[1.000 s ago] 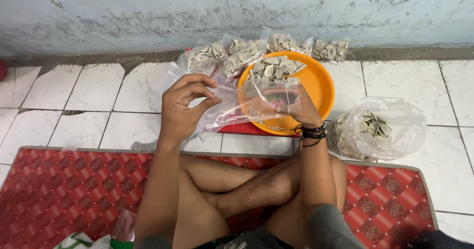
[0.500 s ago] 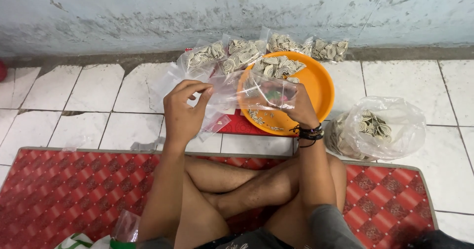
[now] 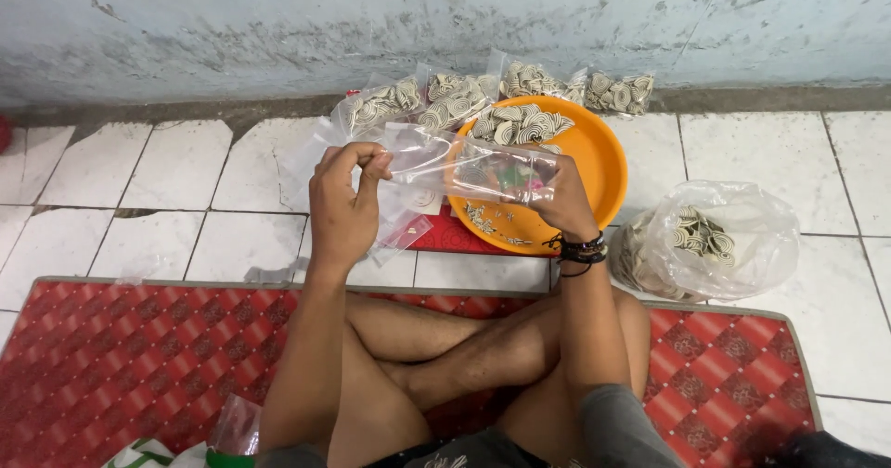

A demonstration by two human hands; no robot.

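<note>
Raised higher: clear bag (image 3: pixel 473 166), over possibly damp white floor tiles (image 3: pixel 176 236).

A humble home floor workplace: cracked white floor tiles (image 3: pixel 148 236), a stained wall (image 3: pixel 278 32), a red patterned mat (image 3: pixel 121 357).

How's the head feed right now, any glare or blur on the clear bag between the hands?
Head view: even, soft light with no hard shadows; the clear bag shows pale sheen that hides its contents; the left hand and right hand look sharp, not smeared; the orange bowl is crisp; slight wide-angle bending shows at the frame's edges.
</note>
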